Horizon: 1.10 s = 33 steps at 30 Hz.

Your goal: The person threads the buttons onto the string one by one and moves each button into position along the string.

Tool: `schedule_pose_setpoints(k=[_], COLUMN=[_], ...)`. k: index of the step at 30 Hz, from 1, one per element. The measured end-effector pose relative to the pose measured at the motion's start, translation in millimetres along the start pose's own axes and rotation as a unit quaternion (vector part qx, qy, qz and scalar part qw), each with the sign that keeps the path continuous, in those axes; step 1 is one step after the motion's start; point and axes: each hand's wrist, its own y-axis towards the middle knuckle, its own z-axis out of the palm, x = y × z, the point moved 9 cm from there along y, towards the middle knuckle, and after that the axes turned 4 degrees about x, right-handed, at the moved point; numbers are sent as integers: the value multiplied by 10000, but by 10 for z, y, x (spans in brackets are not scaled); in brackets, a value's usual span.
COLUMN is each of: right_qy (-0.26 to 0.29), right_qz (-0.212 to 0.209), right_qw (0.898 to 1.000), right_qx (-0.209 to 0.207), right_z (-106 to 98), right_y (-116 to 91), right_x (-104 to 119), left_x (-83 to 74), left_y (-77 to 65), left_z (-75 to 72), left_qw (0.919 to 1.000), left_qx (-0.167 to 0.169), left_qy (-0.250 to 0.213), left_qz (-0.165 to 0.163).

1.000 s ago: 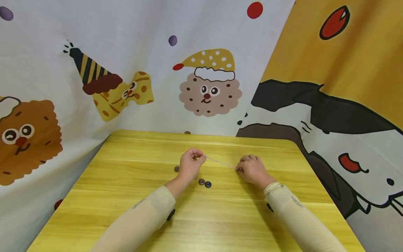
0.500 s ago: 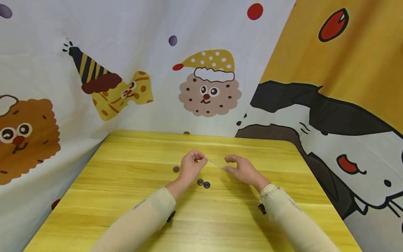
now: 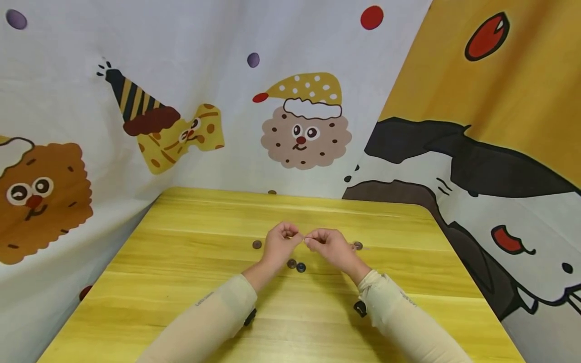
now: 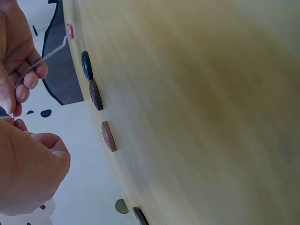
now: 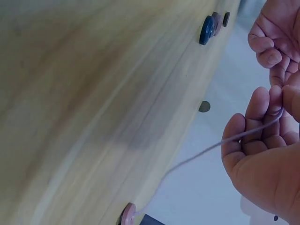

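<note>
In the head view my left hand (image 3: pixel 280 245) and right hand (image 3: pixel 333 248) meet fingertip to fingertip above the table. Both pinch a thin pale string (image 5: pixel 201 152); a short bit of it shows between their fingertips in the left wrist view. From the right hand's fingers the string crosses the palm and trails down to a reddish button (image 5: pixel 127 214) on the table. That button (image 3: pixel 358 245) lies just right of the right hand in the head view. Below the hands, a brown button (image 3: pixel 292 263) and a dark blue button (image 3: pixel 301 267) lie side by side.
Another brown button (image 3: pixel 257 244) lies left of the left hand. A dark button (image 4: pixel 139 215) shows at the bottom of the left wrist view. The wooden table (image 3: pixel 181 282) ends at a printed cloth (image 3: pixel 236 151) behind and at the sides.
My right hand has come away from the button at the right and moved left along the string to the left hand's fingertips. The left hand has shifted only slightly toward me.
</note>
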Motion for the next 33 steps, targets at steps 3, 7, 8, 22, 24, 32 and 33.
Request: schedule_pose_setpoints(k=[3, 7, 8, 22, 24, 32, 33], right_qy=[-142, -225, -248, 275, 439, 694, 703], right_qz=[-19, -13, -18, 124, 160, 126, 118], right_qw=[9999, 9997, 9997, 9995, 9989, 9975, 9974], right_qx=[-32, -43, -51, -45, -33, -69, -61], right_z=[-24, -40, -44, -43, -44, -90, -94], right_y=[-9, -21, -22, -72, -79, -83, -82], right_x=[6, -5, -8, -69, -85, -95, -90], left_x=[14, 43, 49, 71, 73, 47, 41], left_y=[0, -19, -21, -44, -52, -52, -47], left_z=[58, 109, 113, 100, 100, 91, 90], left_qw=[9993, 9962, 9957, 9965, 9967, 9972, 9972], left_qx=[314, 639, 665, 462, 435, 412, 428], left_qy=[190, 501, 539, 252, 177, 204, 222], left_qz=[-118, -322, -361, -647, -661, -597, -575])
